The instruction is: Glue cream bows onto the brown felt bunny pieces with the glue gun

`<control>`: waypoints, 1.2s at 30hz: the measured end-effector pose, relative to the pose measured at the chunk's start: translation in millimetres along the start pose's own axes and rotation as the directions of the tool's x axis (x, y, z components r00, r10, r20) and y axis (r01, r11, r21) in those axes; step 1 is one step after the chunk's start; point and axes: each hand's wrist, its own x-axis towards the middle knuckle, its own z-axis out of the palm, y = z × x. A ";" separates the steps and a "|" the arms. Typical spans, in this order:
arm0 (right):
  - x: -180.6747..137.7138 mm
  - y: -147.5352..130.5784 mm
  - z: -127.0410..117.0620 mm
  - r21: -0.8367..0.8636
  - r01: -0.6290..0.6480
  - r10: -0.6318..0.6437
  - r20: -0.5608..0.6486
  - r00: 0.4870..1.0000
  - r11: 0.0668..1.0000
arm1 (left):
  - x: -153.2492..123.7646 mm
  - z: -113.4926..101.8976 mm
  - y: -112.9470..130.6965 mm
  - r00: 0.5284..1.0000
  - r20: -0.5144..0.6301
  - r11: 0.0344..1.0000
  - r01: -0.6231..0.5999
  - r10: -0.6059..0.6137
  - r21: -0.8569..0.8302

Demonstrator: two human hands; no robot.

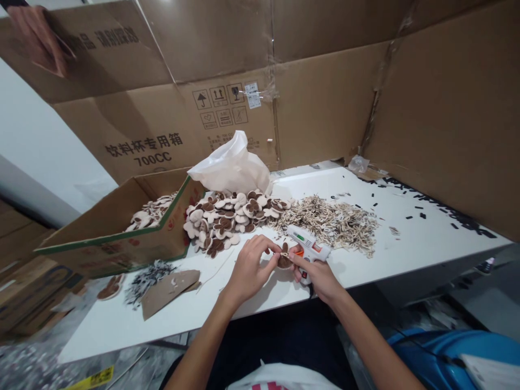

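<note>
Both my hands meet over the near middle of the white table. A small brown rabbit-shaped felt piece (285, 262) with a pale cord bow across it is between them. My left hand (252, 266) is closed, its thumb and forefinger pinching the piece's left edge by the bow. My right hand (314, 273) is wrapped round a white hot glue gun (309, 246) with an orange nozzle part, and its thumb reaches to the bow's right side. Just beyond lie a heap of pale cord bows (337, 219) and a pile of brown-and-cream felt pieces (227, 216).
An open carton (117, 244) with more felt pieces stands at left, by a white plastic bag (235, 165). Grey scraps (148, 281) and a cardboard piece (170, 292) lie nearer. Black bits (422, 215) are scattered right. Tall cardboard walls the back; another person's hand (38, 38) hangs over it.
</note>
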 end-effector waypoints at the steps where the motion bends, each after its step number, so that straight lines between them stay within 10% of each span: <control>1: -0.1 -0.2 0.0 0.002 -0.002 0.002 0.002 1.000 1.000 | 0.1 0.4 -0.1 1.000 -0.003 1.000 0.003 -0.003 0.001; 36: -1.4 -1.8 0.2 -0.023 0.022 -0.022 0.005 1.000 0.999 | 1.2 -2.7 0.5 1.000 0.019 0.998 -0.009 0.008 0.060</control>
